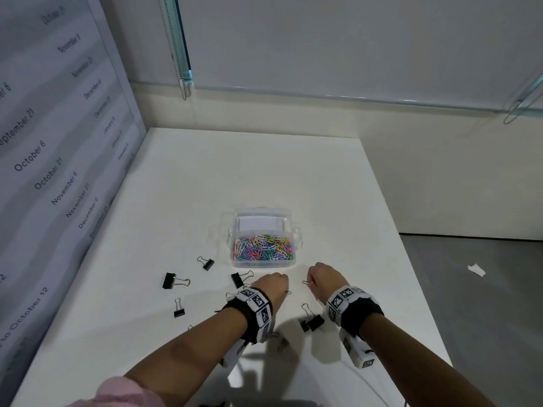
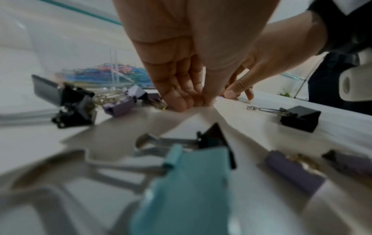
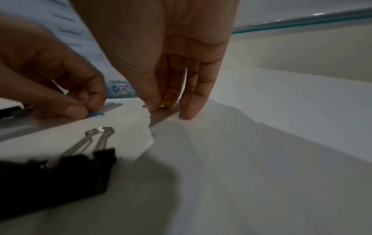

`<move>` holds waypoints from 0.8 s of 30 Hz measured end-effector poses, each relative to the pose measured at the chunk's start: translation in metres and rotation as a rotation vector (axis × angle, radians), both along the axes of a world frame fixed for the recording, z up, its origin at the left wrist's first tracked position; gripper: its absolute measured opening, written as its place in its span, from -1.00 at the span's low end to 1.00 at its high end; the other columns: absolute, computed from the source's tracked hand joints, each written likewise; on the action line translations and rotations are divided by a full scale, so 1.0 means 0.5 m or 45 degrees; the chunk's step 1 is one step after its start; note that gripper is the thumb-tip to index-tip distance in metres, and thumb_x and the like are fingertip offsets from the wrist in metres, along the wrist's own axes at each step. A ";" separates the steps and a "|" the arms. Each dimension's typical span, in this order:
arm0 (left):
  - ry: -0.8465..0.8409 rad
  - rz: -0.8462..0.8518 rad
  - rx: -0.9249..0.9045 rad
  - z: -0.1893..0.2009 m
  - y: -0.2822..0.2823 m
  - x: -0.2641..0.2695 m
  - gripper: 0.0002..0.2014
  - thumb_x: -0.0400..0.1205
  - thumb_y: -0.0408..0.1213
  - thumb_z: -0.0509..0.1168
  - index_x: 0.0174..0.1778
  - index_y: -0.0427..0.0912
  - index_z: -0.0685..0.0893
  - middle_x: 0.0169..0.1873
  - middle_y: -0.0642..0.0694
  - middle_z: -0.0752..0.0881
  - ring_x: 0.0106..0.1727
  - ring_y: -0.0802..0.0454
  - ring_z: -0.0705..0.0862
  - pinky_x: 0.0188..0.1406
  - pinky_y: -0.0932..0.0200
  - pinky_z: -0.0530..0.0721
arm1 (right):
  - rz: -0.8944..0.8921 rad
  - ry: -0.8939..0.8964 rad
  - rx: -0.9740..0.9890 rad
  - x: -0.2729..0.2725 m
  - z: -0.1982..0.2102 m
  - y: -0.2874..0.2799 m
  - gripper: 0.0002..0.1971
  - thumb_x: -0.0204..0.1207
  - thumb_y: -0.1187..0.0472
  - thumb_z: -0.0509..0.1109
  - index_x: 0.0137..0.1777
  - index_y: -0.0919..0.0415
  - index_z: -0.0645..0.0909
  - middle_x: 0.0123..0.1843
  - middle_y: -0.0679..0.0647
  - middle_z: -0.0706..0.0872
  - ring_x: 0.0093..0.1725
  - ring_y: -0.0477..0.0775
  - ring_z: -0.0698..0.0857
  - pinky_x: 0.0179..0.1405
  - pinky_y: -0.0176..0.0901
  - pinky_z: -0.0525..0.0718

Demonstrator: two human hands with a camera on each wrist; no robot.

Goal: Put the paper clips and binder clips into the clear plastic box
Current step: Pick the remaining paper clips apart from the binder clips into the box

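Nearest you, a black binder clip [image 1: 312, 322] lies between your wrists. Your left hand [image 1: 271, 287] pinches a blue paper clip [image 3: 96, 114] against the table [image 1: 338, 201]; your right hand [image 1: 326, 279] pinches a yellow clip [image 3: 166, 105]. More binder clips [image 1: 175, 281] lie left. Beyond stands the open box [image 1: 263, 259], full of paper clips. The left panel [image 1: 58, 127] reads "October 6", "November 6".

The wall chart [image 1: 58, 118] lists dates: "October 6", "October 21", "November 6"
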State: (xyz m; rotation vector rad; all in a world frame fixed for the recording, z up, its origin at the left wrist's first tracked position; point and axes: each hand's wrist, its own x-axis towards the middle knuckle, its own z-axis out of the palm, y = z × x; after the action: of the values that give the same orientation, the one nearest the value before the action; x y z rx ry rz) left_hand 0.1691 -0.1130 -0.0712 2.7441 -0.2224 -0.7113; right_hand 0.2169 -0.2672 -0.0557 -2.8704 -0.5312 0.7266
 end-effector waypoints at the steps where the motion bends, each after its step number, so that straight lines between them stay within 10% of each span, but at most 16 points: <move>1: 0.006 -0.017 0.019 0.002 0.000 -0.002 -0.76 0.63 -0.31 0.19 0.15 -0.35 0.54 0.15 -0.33 0.62 0.20 -0.31 0.61 0.21 -0.16 0.59 | 0.028 -0.020 -0.016 -0.002 -0.003 0.002 -0.82 0.55 0.33 0.19 0.07 0.30 0.58 0.15 0.21 0.60 0.19 0.24 0.61 0.12 0.03 0.60; 15: -0.251 0.221 -0.026 0.149 0.113 0.048 -0.78 0.69 -0.33 0.06 0.15 -0.32 0.52 0.11 -0.28 0.68 0.12 -0.23 0.64 0.07 -0.01 0.56 | -0.141 -0.178 0.515 0.030 0.103 0.089 -0.82 0.54 0.31 0.26 -0.04 0.27 0.70 0.00 0.21 0.75 0.04 0.20 0.69 0.00 -0.13 0.55; 20: -0.323 0.303 -0.072 0.180 0.145 0.050 -0.69 0.72 -0.28 0.06 0.30 -0.23 0.58 0.23 -0.22 0.69 0.24 -0.20 0.65 0.25 -0.02 0.60 | -0.164 -0.227 0.585 0.024 0.124 0.123 -0.72 0.60 0.36 0.15 0.19 0.19 0.61 0.12 0.21 0.64 0.04 0.22 0.66 0.03 -0.05 0.58; 24: -0.191 0.177 -0.129 0.167 0.163 -0.012 -0.79 0.67 -0.25 0.14 0.03 -0.20 0.66 -0.01 -0.16 0.74 0.03 -0.13 0.69 0.04 0.04 0.64 | -0.027 -0.119 0.458 -0.026 0.100 0.085 -0.79 0.52 0.36 0.25 0.07 0.14 0.61 0.03 0.13 0.64 -0.09 0.09 0.61 -0.04 -0.19 0.52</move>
State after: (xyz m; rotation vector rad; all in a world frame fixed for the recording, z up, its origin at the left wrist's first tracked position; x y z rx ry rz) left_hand 0.1632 -0.0315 0.0125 2.6855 -0.0954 -0.4463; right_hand 0.2041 -0.2245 -0.0059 -2.5770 -0.5758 0.4409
